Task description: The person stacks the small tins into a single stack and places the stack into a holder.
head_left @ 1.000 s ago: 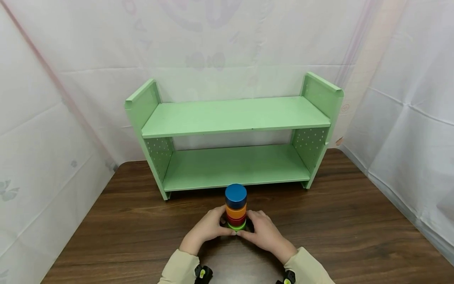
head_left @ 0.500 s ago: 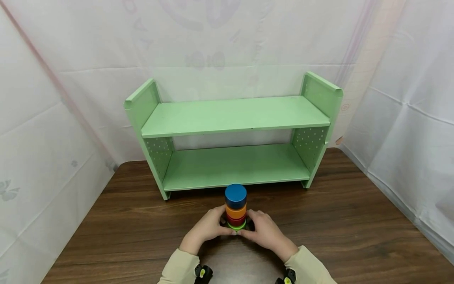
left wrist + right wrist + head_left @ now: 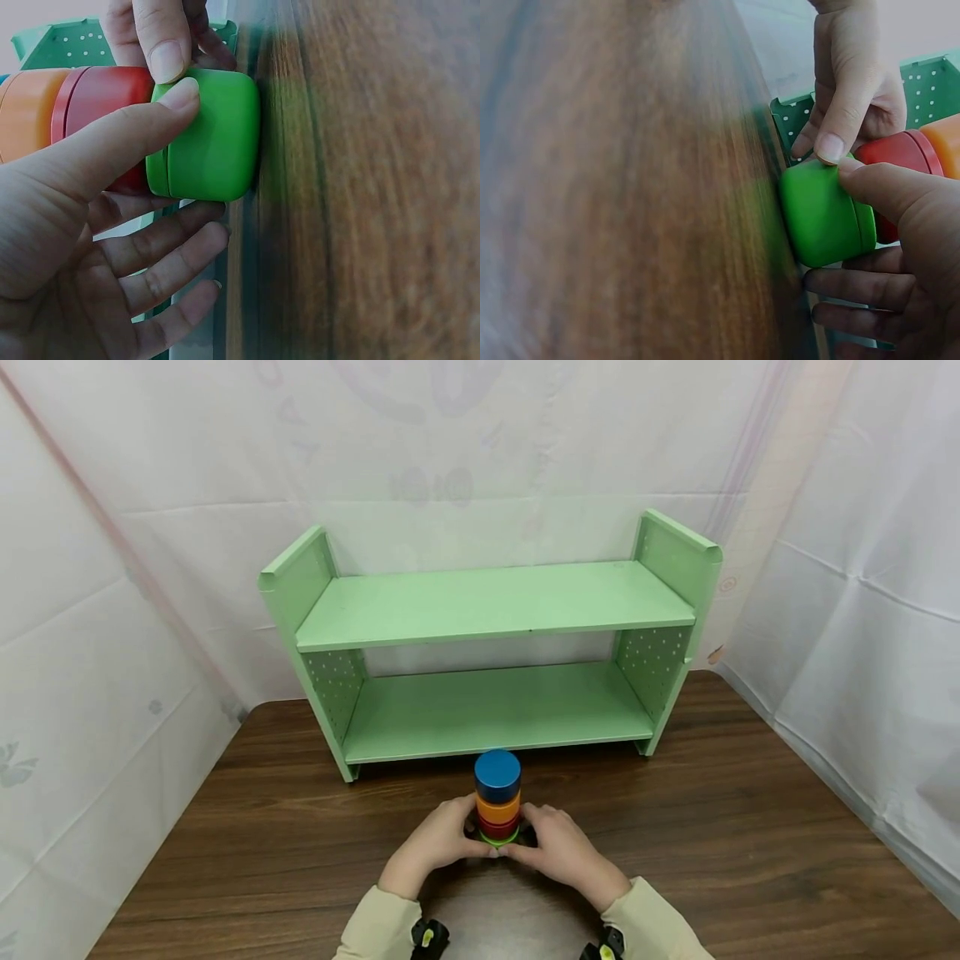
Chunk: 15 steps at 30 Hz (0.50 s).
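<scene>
Several small round lidded jars stand upright in one stack on the table, in front of the shelf. The blue jar (image 3: 497, 772) is on top, then the orange jar (image 3: 498, 811), the red jar (image 3: 498, 829) and, at the bottom, the green jar (image 3: 217, 139). My left hand (image 3: 433, 843) holds the green jar from the left, thumb across its near side and fingers around its far side. From the right, my right hand (image 3: 562, 850) holds the same jar. The two thumb tips meet at the front of the green jar (image 3: 821, 214). Both wrist views show its base close to the tabletop.
A light green two-tier shelf (image 3: 495, 602) stands behind the stack, with raised side panels and perforated inner walls. Under everything is a dark wooden table (image 3: 735, 827). White printed cloth (image 3: 480, 460) hangs at the back and on both sides.
</scene>
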Each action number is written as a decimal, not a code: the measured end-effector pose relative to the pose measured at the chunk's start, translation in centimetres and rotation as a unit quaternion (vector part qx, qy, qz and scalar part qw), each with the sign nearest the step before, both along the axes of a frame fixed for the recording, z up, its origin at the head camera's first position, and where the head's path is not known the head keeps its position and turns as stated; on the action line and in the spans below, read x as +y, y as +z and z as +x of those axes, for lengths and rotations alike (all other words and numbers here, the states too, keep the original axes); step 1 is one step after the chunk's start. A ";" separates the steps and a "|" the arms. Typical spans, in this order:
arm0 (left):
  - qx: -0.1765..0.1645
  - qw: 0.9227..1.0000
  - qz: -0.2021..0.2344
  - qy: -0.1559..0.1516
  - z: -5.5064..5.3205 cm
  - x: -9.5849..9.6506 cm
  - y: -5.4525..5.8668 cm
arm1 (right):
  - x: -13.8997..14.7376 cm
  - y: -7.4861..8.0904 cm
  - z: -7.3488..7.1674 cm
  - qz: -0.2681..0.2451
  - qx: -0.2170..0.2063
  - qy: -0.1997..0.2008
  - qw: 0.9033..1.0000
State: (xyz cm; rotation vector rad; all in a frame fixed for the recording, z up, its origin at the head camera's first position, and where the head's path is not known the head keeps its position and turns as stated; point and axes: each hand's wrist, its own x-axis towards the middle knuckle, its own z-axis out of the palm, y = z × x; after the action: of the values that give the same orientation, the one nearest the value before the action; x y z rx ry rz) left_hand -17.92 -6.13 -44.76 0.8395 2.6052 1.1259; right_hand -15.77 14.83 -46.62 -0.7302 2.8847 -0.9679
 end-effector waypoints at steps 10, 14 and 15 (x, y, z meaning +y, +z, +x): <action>0.002 1.000 -0.002 0.001 0.1 0.2 0.2 | 0.1 0.4 -0.1 -0.005 0.003 0.014 1.000; -0.002 1.000 -0.003 0.002 0.2 0.2 0.2 | 0.1 0.4 0.0 -0.006 -0.004 0.016 1.000; -0.003 1.000 -0.004 0.001 0.3 0.3 0.2 | 0.1 0.4 0.1 -0.007 -0.007 0.016 1.000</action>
State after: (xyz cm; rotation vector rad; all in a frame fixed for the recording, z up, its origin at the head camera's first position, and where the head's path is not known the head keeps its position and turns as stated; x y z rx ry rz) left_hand -17.65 -5.87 -44.52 0.8297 2.6045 1.1175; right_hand -15.69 14.90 -46.22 -0.7659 2.8470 -0.9868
